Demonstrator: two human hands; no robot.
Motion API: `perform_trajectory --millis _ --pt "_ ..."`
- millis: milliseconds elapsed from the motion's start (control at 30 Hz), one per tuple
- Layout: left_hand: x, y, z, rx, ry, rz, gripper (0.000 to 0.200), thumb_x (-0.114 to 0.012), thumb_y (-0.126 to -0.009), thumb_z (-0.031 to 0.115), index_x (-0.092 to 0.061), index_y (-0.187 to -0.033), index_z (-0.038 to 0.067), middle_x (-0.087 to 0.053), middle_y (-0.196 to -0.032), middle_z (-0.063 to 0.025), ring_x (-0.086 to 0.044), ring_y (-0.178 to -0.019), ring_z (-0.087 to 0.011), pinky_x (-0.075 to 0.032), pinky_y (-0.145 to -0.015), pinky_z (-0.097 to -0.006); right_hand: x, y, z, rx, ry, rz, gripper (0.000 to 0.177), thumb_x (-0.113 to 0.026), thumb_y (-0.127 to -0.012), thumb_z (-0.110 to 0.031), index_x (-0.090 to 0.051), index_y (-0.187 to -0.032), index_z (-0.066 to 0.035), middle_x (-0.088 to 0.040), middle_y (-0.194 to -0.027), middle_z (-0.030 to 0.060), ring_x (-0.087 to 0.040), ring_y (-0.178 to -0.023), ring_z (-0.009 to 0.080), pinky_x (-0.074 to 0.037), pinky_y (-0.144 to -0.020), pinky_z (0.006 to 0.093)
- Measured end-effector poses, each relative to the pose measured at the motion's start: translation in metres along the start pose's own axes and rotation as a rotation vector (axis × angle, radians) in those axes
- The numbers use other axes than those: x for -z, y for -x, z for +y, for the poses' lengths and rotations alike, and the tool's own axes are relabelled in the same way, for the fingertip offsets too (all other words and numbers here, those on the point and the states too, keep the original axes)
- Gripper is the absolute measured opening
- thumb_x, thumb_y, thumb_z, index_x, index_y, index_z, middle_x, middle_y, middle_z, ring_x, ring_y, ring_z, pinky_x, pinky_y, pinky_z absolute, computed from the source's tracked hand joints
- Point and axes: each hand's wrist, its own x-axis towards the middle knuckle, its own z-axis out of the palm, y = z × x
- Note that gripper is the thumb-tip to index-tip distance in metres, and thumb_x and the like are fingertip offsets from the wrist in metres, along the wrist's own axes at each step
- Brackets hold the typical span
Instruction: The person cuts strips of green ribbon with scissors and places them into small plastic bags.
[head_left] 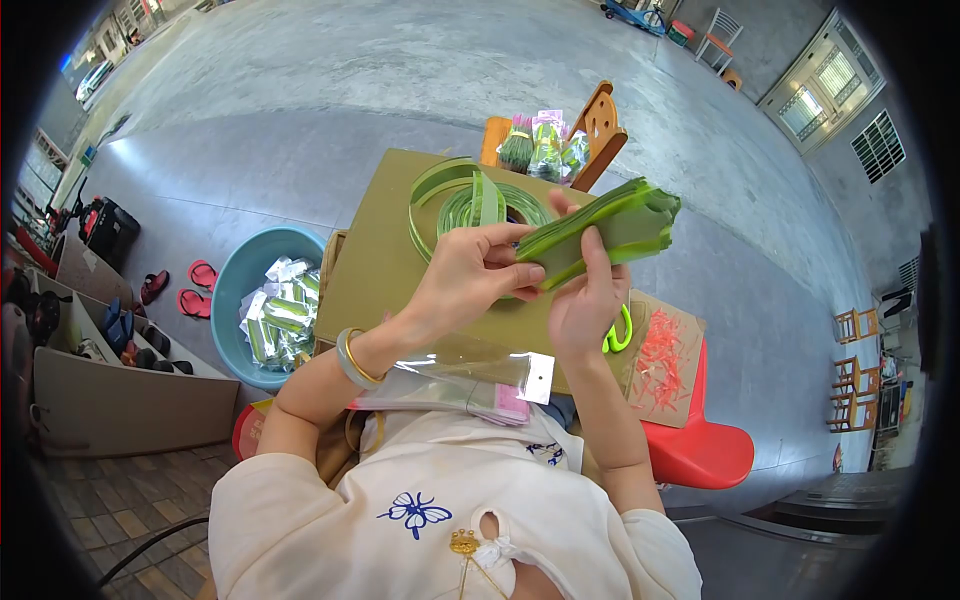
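Note:
A stack of flat green leaf-like strips (625,230) is held above the table, its frayed end pointing up to the right. My left hand (475,268) pinches the stack's lower left end between thumb and fingers. My right hand (585,290) is wrapped round its middle, thumb on the near face. Behind my hands, a coil of green ribbon-like strip (455,208) lies on the olive table (365,270); its right part is partly hidden. Clear plastic bags (460,380) lie at the table's near edge, by my lap. Bright green scissor handles (620,328) show beside my right wrist.
A blue tub (228,330) of packed green bundles stands on the left. Cardboard with orange-red scraps (660,350) lies on a red chair (710,450) at right. Beyond the table, a wooden chair (603,130) carries bagged green bundles (545,145). Red slippers (195,300) lie on the floor.

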Motion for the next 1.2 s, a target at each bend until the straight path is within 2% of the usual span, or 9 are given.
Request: perform_trajectory --millis 100,167,267,367,533,633,833,1033,1200 --pt "-0.002 0.002 -0.004 0.028 0.070 -0.023 0.054 -0.065 -0.079 0.002 -0.039 -0.126 -0.004 -0.065 -0.090 -0.0136 -0.065 -0.076 -0.0165 -0.054 -0.069 -0.0252 -0.001 0.001 0.003 -0.010 -0.054 -0.020 0.023 -0.048 -0.093 -0.016 -0.052 -0.104 0.004 -0.063 -0.093 0.0143 -0.062 -0.081 0.0178 -0.044 -0.090 0.0324" --pt "0.006 0.000 -0.007 0.070 0.078 -0.097 0.059 -0.068 -0.078 0.007 -0.037 -0.127 -0.003 -0.063 -0.100 -0.0155 -0.064 -0.082 -0.0177 -0.054 -0.071 -0.0261 0.012 -0.003 0.010 -0.042 -0.022 -0.167 0.022 -0.047 -0.093 -0.016 -0.051 -0.104 0.003 -0.061 -0.088 0.0111 -0.060 -0.075 0.0158 -0.047 -0.083 0.0306" --pt "0.022 0.003 -0.003 -0.150 -0.289 -0.150 0.072 -0.074 -0.075 0.016 -0.032 -0.132 0.000 -0.055 -0.115 -0.0188 -0.062 -0.093 -0.0196 -0.054 -0.074 -0.0286 0.031 -0.012 -0.002 -0.241 0.104 -0.287 0.022 -0.046 -0.094 -0.018 -0.050 -0.104 0.002 -0.058 -0.079 0.0073 -0.056 -0.066 0.0128 -0.048 -0.068 0.0271" --pt "0.019 0.008 0.032 -0.205 -0.303 0.040 0.080 -0.074 -0.072 0.006 -0.026 -0.137 0.006 -0.044 -0.129 -0.0140 -0.053 -0.106 -0.0179 -0.050 -0.084 -0.0302 0.027 -0.009 -0.021 -0.401 0.461 -0.428 0.020 -0.044 -0.094 -0.014 -0.049 -0.108 0.000 -0.056 -0.070 0.0055 -0.052 -0.057 0.0091 -0.043 -0.050 0.0234" --pt "0.026 0.001 0.026 -0.327 -0.462 0.165 0.035 -0.064 -0.082 0.008 -0.056 -0.115 -0.001 -0.068 -0.080 -0.0074 -0.064 -0.067 -0.0098 -0.053 -0.062 -0.0233 0.022 0.002 -0.027 -0.537 0.762 -0.682 0.020 -0.044 -0.092 -0.009 -0.050 -0.111 -0.003 -0.054 -0.064 0.0028 -0.046 -0.050 0.0060 -0.038 -0.045 0.0214" --pt "0.033 0.005 0.011 -0.106 -0.275 0.103 0.039 -0.065 -0.082 0.010 -0.053 -0.117 -0.001 -0.066 -0.092 -0.0074 -0.063 -0.071 -0.0113 -0.050 -0.061 -0.0232 0.034 -0.003 -0.020 -0.560 0.693 -0.618 0.019 -0.045 -0.094 -0.015 -0.052 -0.106 -0.002 -0.052 -0.062 0.0006 -0.041 -0.044 0.0049 -0.032 -0.040 0.0195" --pt "0.067 0.037 -0.065 -0.251 -1.200 -0.296 0.035 -0.073 -0.066 0.013 -0.060 -0.095 0.001 -0.062 -0.081 -0.0132 -0.061 -0.081 -0.0312 -0.049 -0.072 -0.0366 0.066 -0.017 -0.027 -0.508 0.570 -0.294 0.024 -0.045 -0.095 -0.024 -0.052 -0.101 -0.002 -0.051 -0.063 0.0016 -0.036 -0.041 0.0025 -0.026 -0.037 0.0169" --pt "0.074 0.036 -0.066 0.320 -1.237 -0.454 0.030 -0.076 -0.059 0.014 -0.058 -0.082 0.004 -0.056 -0.095 -0.0132 -0.053 -0.094 -0.0313 -0.044 -0.076 -0.0387 0.061 -0.016 -0.029 -0.527 0.499 -0.297 0.029 -0.045 -0.095 -0.028 -0.052 -0.101 0.000 -0.053 -0.064 0.0031 -0.036 -0.041 0.0031 -0.027 -0.037 0.0175" --pt "0.075 0.051 -0.076 -0.162 -1.250 -0.166 0.030 -0.078 -0.056 0.011 -0.057 -0.076 0.002 -0.059 -0.080 -0.0119 -0.056 -0.082 -0.0316 -0.044 -0.069 -0.0381 0.059 -0.013 -0.033 -0.503 0.496 -0.360 0.029 -0.045 -0.095 -0.027 -0.051 -0.101 0.001 -0.053 -0.064 0.0036 -0.037 -0.041 0.0037 -0.028 -0.037 0.0181"
